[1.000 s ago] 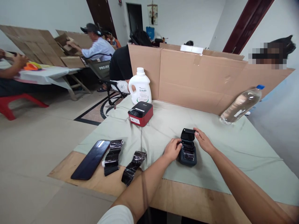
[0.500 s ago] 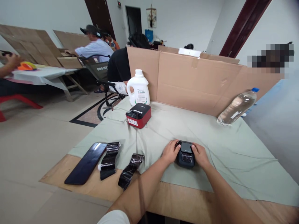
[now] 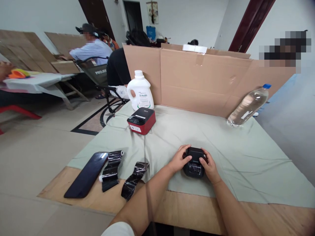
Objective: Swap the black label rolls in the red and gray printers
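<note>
A small black portable printer (image 3: pixel 194 170) sits on the cloth near the front edge, with a glossy dark ribbon showing in its front opening. My left hand (image 3: pixel 180 159) wraps its left side, the thumb at the lid's edge. From the right, my right hand (image 3: pixel 209 166) grips the same printer, thumb on the front of the lid (image 3: pixel 195 154). To the left lie two partly unrolled black ribbon rolls, one ribbon roll (image 3: pixel 136 178) nearer my forearm and another ribbon roll (image 3: pixel 112 169) beside a dark flat slab like a large phone (image 3: pixel 86 175).
A red-and-black printer (image 3: pixel 142 121) stands before a white detergent jug (image 3: pixel 140 91) at the back left. A water bottle (image 3: pixel 248 106) leans at the right against a cardboard screen (image 3: pixel 197 85). Other people sit beyond, one in a cap (image 3: pixel 92 49).
The lid of the black printer now looks tilted and darker, and my fingers have shifted over its back and front edges. The whole view has turned slightly to the right.
</note>
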The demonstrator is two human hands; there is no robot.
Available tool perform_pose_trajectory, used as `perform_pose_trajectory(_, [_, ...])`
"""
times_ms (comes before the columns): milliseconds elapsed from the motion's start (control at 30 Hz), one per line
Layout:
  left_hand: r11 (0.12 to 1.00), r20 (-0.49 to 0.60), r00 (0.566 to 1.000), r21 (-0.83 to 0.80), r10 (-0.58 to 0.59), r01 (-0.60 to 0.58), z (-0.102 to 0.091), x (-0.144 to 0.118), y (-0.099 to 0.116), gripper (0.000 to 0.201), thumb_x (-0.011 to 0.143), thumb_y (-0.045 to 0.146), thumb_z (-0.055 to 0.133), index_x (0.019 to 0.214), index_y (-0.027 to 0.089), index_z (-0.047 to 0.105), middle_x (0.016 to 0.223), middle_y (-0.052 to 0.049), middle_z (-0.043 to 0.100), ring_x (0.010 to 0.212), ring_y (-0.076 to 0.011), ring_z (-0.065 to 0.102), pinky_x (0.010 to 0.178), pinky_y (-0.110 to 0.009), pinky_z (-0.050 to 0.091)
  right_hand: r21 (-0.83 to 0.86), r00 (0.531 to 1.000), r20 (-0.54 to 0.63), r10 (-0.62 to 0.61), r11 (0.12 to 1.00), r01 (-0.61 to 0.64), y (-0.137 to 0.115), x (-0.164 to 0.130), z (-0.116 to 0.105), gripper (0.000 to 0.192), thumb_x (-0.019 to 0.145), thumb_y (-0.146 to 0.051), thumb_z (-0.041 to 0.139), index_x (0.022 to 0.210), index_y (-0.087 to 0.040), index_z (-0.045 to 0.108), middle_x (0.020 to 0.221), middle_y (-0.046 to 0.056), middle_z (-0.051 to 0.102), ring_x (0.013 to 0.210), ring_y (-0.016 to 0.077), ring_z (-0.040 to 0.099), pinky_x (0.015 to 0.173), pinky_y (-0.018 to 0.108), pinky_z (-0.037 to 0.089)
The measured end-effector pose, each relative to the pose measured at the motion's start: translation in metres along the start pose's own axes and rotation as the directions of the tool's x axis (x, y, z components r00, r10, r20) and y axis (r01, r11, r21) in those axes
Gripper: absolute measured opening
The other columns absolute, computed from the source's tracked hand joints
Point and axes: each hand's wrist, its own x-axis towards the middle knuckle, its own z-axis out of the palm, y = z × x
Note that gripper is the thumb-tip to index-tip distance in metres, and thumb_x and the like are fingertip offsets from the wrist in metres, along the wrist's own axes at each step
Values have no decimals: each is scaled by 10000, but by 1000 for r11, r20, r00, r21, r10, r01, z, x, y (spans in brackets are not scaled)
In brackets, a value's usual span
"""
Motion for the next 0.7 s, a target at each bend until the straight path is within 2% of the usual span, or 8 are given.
perform_pose_trajectory(233, [998,-53,998,-63,-31,27,3,1,0,532,821,344,627,1322,205,513,1379,-132,455,1234,-254,495,1014,-387,439,-11,1000,2,-1,1000,1,0,-1,4,653,804,-601,574,1313,-208,466,1270,123,584,1086,251,614,888,392,535])
perform_pose_trajectory(367, [967,-90,981,-203,-172,151,5,2,1,530,788,323,660,1290,196,550,1334,-116,526,1038,-216,598,924,-361,491,-22,1000,-26,4,1000,-5,3,-1,6,666,821,-608,544,1335,-198,442,1331,142,540,1089,250,607,901,396,523])
perform_pose_trajectory(500, [894,-177,933,-385,-314,227,3,5,-3,583,798,337,653,1336,172,499,1159,-102,647,893,-180,632,860,-342,515,-11,1000,19,-3,1000,3,6,-1,6,733,815,-620,543,1395,-209,363,1373,173,494,1045,238,620,884,405,519])
perform_pose_trajectory(600, [873,-247,902,-433,-354,224,-1,7,-5,652,803,398,651,1377,167,447,1067,-96,680,854,-183,646,817,-342,531,24,992,117,46,999,-49,5,0,6,738,821,-581,565,1415,-217,322,1188,140,612,929,220,648,787,385,541])
perform_pose_trajectory(700, [903,-265,909,-373,-322,212,-3,9,-6,716,783,497,656,1382,173,435,1141,-114,656,893,-193,646,808,-336,538,104,979,155,135,983,-153,2,0,7,750,784,-557,618,1399,-229,342,955,71,667,779,207,654,640,345,542])
